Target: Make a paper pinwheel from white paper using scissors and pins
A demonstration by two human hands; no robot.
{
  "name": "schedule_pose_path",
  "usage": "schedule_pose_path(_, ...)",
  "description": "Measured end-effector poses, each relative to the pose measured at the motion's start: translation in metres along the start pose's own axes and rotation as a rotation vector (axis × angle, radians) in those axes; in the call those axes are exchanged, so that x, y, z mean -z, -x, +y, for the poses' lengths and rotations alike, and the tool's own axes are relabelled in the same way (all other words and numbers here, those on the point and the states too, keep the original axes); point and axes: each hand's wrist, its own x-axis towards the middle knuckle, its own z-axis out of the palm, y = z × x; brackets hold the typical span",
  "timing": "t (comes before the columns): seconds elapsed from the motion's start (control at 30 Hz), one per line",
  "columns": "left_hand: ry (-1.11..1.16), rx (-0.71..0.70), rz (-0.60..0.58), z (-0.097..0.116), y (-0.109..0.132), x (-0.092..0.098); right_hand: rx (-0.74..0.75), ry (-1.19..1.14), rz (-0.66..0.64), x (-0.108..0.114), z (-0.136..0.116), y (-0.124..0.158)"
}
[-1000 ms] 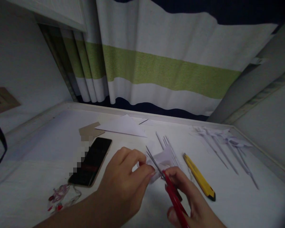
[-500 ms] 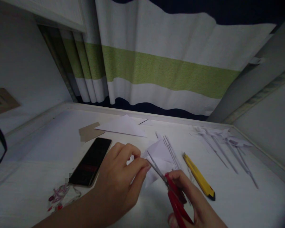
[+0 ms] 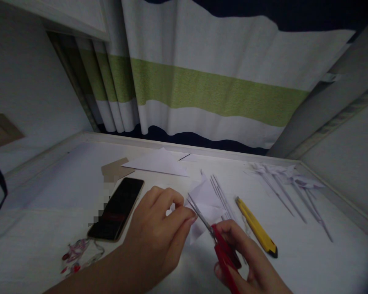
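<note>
My right hand (image 3: 242, 257) is wrapped around the red handles of a pair of scissors (image 3: 225, 253). The blades are slightly apart and point up and left, near the fingertips of my left hand (image 3: 162, 228). Thumb and index finger of that hand are pinched together; what they hold, if anything, is hidden or too small to name. Behind the blades is a folded white sheet of paper (image 3: 207, 196), partly covered by my hands and the scissors. I cannot tell whether the left fingers touch it. Several thin sticks (image 3: 222, 194) lie beside the paper.
A yellow utility knife (image 3: 256, 226) lies right of my right hand. White paper pinwheels on sticks (image 3: 282, 183) are at the far right. Left are a black phone (image 3: 118, 210), a tangled cord with red beads (image 3: 76, 257) and brown card (image 3: 116, 167). A white paper triangle (image 3: 159, 162) lies behind.
My left hand has shifted slightly to the right, its fingertips nearer the scissor blades. The scissors have moved slightly left in my right hand. Other things stay in place.
</note>
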Motion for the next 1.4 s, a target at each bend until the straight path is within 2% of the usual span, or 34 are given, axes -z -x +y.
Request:
schedule_pose_path(0.27, 0.013, 0.007, 0.006, -0.001, 0.001, -0.002, 0.007, 0.052, 0.025, 0.000, 0.002, 0.000)
schedule_pose_path(0.53, 0.003, -0.001, -0.012, -0.001, 0.003, -0.003, 0.065, -0.042, 0.078, -0.002, 0.002, -0.001)
schedule_pose_path(0.7, 0.011, 0.019, -0.023, -0.002, 0.001, -0.003, 0.069, -0.210, 0.203, -0.002, 0.010, 0.001)
schedule_pose_path(0.8, 0.011, 0.034, -0.029, -0.002, 0.000, -0.001, 0.094, -0.312, 0.322, 0.001, 0.016, 0.002)
schedule_pose_path(0.87, 0.001, 0.046, -0.035, -0.002, -0.001, 0.000, 0.098, -0.299, 0.411, 0.004, 0.020, 0.002)
schedule_pose_path(1.0, -0.021, 0.082, -0.032, -0.007, -0.004, 0.003, 0.073, -0.119, 0.493, 0.010, 0.036, 0.005)
schedule_pose_path(1.1, -0.041, 0.122, -0.007, -0.014, -0.008, 0.005, 0.109, 0.167, 0.435, 0.009, 0.053, 0.008)
schedule_pose_path(1.17, -0.057, 0.147, 0.005, -0.019, -0.011, 0.007, 0.065, 0.335, 0.412, 0.004, 0.066, 0.010)
schedule_pose_path(1.27, -0.087, 0.195, -0.006, -0.027, -0.016, 0.008, 0.044, 0.577, 0.294, -0.008, 0.085, 0.010)
schedule_pose_path(1.33, -0.091, 0.243, -0.051, -0.033, -0.018, 0.008, 0.093, 0.705, 0.148, -0.017, 0.097, 0.009)
schedule_pose_path(1.4, -0.058, 0.299, -0.121, -0.040, -0.019, 0.008, 0.119, 0.793, 0.105, -0.025, 0.107, 0.007)
